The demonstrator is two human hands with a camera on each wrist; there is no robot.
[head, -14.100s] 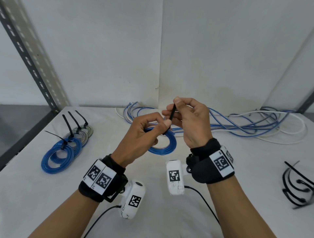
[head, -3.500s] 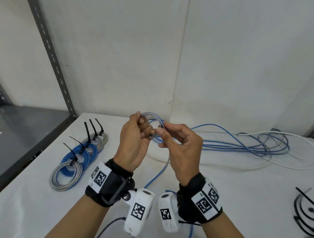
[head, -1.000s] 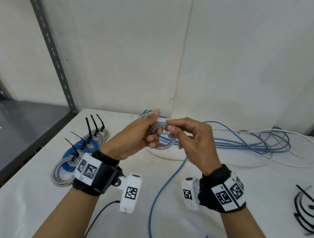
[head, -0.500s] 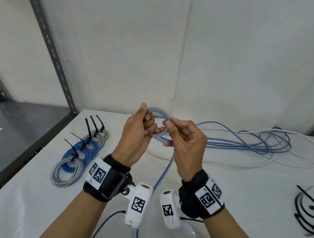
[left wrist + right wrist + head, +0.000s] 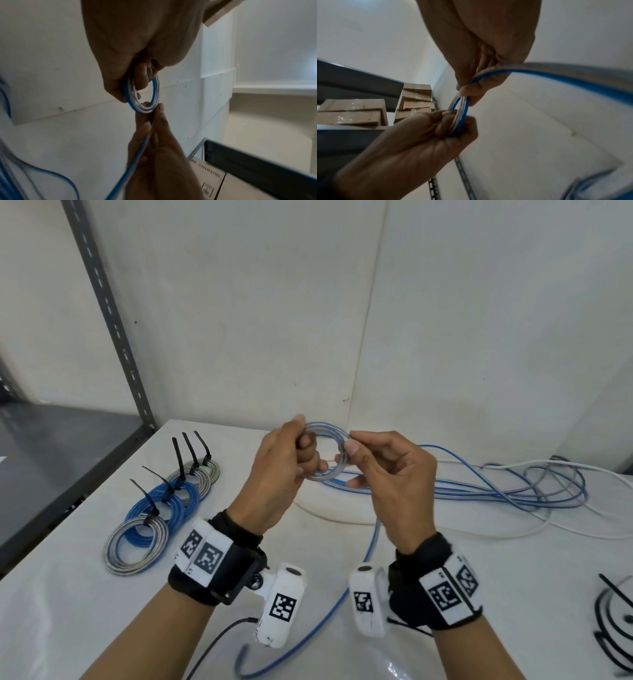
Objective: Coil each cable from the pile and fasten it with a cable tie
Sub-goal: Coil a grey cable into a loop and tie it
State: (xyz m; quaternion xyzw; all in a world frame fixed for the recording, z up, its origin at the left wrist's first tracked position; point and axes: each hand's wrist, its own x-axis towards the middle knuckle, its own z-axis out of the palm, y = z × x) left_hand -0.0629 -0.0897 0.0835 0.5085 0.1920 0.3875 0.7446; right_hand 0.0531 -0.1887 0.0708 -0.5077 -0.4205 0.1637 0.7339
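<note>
The left hand (image 5: 281, 470) grips a small coil (image 5: 325, 453) of blue-and-grey cable, held up above the middle of the surface (image 5: 85, 611), while the right hand (image 5: 394, 481) pinches the loose run feeding onto it. The cable looks light, springy and smooth, so it is best held where the loops cross. Writing on the cardboard boxes (image 5: 356, 111) is too blurred to read.

Beside the loose cable pile (image 5: 507, 491), the black cable ties (image 5: 613, 625) are cut off by the picture's right edge, while the left hand (image 5: 277, 477) hides the near side of the coil (image 5: 327, 474), and box print stays unreadable.
</note>
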